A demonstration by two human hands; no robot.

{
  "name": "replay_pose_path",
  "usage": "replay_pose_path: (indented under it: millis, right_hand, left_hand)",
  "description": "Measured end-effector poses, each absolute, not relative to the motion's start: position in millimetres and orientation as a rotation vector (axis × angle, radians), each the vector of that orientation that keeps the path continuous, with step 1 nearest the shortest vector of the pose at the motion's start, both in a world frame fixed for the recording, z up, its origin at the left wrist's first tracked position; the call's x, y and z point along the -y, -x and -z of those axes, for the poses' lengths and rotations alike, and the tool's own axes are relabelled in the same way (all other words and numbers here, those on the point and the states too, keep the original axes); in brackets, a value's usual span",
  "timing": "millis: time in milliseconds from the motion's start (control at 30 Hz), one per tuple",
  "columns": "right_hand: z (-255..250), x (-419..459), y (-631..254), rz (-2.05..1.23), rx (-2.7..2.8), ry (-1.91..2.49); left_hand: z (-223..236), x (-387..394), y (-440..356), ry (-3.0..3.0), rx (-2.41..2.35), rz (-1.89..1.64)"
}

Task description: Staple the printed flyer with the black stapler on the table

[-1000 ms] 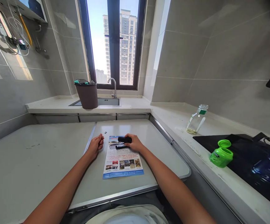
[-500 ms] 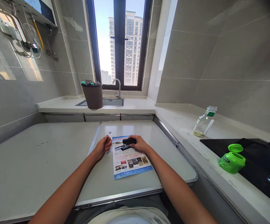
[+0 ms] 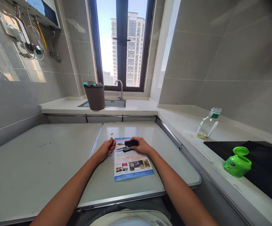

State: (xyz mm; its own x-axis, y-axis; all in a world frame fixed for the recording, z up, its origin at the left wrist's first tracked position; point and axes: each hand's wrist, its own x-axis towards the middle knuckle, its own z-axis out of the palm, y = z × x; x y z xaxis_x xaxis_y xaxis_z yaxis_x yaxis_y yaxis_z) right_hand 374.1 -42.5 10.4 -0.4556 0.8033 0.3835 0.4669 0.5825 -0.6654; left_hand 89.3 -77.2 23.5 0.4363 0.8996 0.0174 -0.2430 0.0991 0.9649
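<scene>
A black stapler (image 3: 131, 143) lies over the upper part of a printed flyer (image 3: 134, 173), its top lifted apart from its silvery lower part. My right hand (image 3: 141, 145) grips it from the right side. Left of the flyer, my left hand (image 3: 108, 147) is closed, thumb and fingers pressed together near the stapler's front end. What those fingers hold, if anything, is too small to make out. Just beyond them, a few tiny dark bits (image 3: 112, 134), perhaps staples, rest on the white folding table (image 3: 173, 163).
A brown bin (image 3: 94, 98) stands by the sink (image 3: 114, 103) under the window. Along the right counter are a clear glass jar (image 3: 207, 125), a green tub (image 3: 237, 165) with its lid up, and a black cooktop (image 3: 265, 157). Small thin bits (image 3: 45, 144) lie on the table's left half.
My left hand has turned a little, with thumb and fingers now pinched together higher up. The right hand and stapler stay almost where they were; the view has shifted slightly.
</scene>
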Motion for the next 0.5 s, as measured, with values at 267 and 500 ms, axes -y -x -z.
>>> replay_pose_path:
  millis: [267, 500]
  right_hand:
    - [-39, 82, -339, 0.071, 2.12, 0.726]
    - [-31, 100, -312, 0.369, 2.297, 0.496]
  left_hand:
    - [-26, 88, -95, -1.392, -0.679, -0.901]
    - [-14, 85, -94, -1.551, -0.639, -0.844]
